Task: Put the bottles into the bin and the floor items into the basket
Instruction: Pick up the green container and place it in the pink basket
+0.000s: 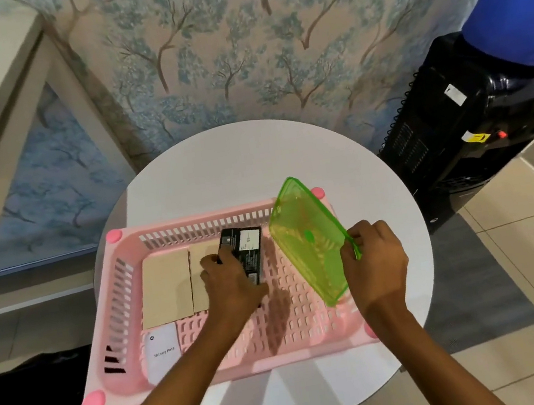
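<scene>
Two hands work over the pink basket (173,232) on the round white counter (234,158). Her left hand (233,285) grips a black box (245,249), lowering it beside two tan cards (167,286), probably to pack flat. Her right hand (373,261) pinches a translucent green lid (306,241) by its edge, tilted above the basket's right end.

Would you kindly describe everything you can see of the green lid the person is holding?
The green lid is a rounded rectangle of see-through plastic with a raised rim and a small darker green spot near its middle. It is tilted steeply, its hollow side facing the camera, over the right end of the pink basket. The right hand pinches its right edge; whether its lower corner touches the basket floor cannot be told.
</scene>
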A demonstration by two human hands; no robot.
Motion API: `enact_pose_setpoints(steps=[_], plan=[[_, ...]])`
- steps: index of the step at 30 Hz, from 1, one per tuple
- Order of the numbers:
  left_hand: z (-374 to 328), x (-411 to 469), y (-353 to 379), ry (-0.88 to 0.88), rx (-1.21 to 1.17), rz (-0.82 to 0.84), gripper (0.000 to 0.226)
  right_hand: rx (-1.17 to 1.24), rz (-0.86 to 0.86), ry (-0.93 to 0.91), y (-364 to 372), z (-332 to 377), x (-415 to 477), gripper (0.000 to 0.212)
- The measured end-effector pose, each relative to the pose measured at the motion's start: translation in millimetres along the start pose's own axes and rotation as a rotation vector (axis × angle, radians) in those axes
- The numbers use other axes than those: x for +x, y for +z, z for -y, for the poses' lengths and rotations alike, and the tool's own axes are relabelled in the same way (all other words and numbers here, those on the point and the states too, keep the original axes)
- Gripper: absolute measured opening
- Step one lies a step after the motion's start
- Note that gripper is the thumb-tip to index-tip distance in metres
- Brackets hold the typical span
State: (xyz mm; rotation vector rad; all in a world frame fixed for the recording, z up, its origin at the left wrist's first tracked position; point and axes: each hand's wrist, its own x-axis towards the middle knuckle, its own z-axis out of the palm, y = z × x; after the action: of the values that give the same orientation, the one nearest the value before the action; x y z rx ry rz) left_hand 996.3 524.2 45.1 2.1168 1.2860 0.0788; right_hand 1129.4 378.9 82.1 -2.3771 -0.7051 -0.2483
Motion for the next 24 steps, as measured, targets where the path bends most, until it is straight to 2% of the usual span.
enact_pose_setpoints(steps=[3,6,10,16,19,24], plan=[[27.0,-1.6,-21.8,0.045,-0.045,0.115,0.092,0.024,0.032,0.059,3.0,3.1,-3.5,0.01],[51.5,-1.9,-33.7,0.188,-0.049,0.193,0.094,0.024,0.099,0.131,6.9,7.3,-11.4,0.007],[79.6,7.8,-42.1,0.391,0.063,0.293,0.09,-0.011,0.189,0.179,11.7,9.8,-19.3,0.004],[105.6,16.0,-40.7,0.51,0.198,0.431,0.089,-0.072,0.296,0.219,16.8,9.9,-26.3,0.004],[106.1,11.3,-32.3,0.529,0.253,0.488,0.088,-0.133,0.36,0.196,20.4,11.0,-31.8,0.018],[102.2,10.6,-26.6,0.573,0.357,0.43,0.084,-0.324,0.464,0.108,26.1,10.4,-35.5,0.04]])
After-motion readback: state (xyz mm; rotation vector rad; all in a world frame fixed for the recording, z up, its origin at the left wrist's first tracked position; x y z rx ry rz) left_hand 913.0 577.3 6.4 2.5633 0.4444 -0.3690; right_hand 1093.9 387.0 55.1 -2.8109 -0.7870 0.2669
